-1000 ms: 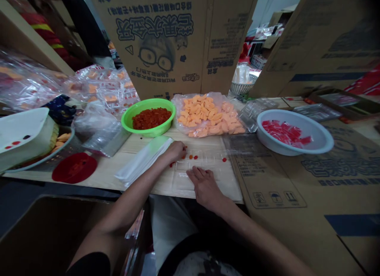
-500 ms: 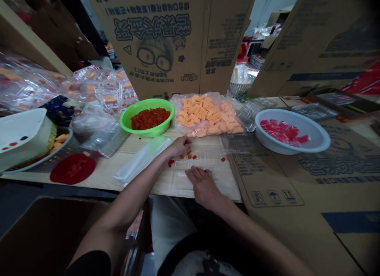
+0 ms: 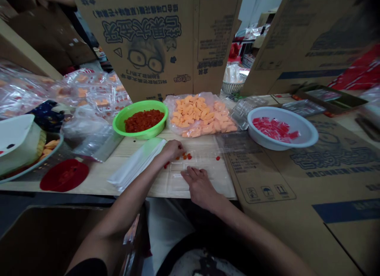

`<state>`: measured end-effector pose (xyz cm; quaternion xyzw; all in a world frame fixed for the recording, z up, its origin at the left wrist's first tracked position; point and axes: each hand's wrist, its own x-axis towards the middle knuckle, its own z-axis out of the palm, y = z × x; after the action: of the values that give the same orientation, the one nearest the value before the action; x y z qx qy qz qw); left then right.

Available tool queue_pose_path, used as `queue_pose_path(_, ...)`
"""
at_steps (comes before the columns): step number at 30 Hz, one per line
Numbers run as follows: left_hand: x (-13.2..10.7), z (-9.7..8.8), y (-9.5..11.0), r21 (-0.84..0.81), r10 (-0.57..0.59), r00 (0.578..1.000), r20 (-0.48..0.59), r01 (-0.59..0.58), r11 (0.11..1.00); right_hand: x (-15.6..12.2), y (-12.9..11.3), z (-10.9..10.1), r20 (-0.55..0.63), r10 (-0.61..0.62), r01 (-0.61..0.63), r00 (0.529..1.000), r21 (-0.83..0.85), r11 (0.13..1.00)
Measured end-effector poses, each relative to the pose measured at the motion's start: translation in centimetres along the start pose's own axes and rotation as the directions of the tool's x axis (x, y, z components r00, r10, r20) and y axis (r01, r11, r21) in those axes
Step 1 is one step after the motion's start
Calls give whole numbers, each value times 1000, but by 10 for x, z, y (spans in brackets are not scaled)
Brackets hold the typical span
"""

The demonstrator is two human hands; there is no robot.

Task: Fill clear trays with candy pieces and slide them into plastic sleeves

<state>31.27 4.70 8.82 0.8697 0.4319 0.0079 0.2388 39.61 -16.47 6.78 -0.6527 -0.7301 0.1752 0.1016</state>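
My left hand (image 3: 173,149) is bent down over the far left side of some clear plastic trays (image 3: 178,165) on the wooden table. Its fingers are bunched together, and whatever lies between them is hidden. Just right of its fingertips are several small orange-red pieces (image 3: 189,156), and a single red piece (image 3: 218,158) lies farther right. My right hand (image 3: 200,185) rests on the trays nearer the table edge, fingers stretched forward and slightly apart. Beyond the hands stand a green bowl (image 3: 117,127) of dark orange-red pieces and an open plastic bag of orange candies (image 3: 194,112).
A pale blue basin (image 3: 297,144) with red packets stands on cardboard (image 3: 267,212) at the right. Left of my hands lie clear plastic sleeves (image 3: 133,165) and a red dish (image 3: 63,177). An upright carton (image 3: 160,42) closes off the back; bagged goods (image 3: 97,90) are heaped at left.
The view has shifted slightly, so most things sit a little farther left. My left hand remains bunched by the orange-red pieces, and my right hand stays on the trays.
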Motion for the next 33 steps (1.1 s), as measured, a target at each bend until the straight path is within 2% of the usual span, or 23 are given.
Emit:
queue_pose_path(4, -8, 4, 0, 72, -3, 999, 34, 1, 997, 0, 1, 2, 13, -1, 1, 1000, 0, 1000)
queue_pose_path(12, -16, 5, 13, 121, 40, 999, -2, -39, 992, 1, 2, 5, 8, 5, -5, 1000, 4, 1000)
queue_pose_path(21, -7, 13, 22, 150, 35, 995, 91, -49, 988, 0, 0, 2, 1, 10, -10, 1000, 10, 1000)
queue_pose_path(29, -2, 18, 22, 131, 67, 993, 94, -79, 988, 0, 0, 1, -2, -1, 1, 1000, 9, 1000)
queue_pose_path(33, 0, 13, 20, 78, 93, 992, 83, -99, 992, 1, 0, 1, -2, 2, -2, 1000, 8, 1000)
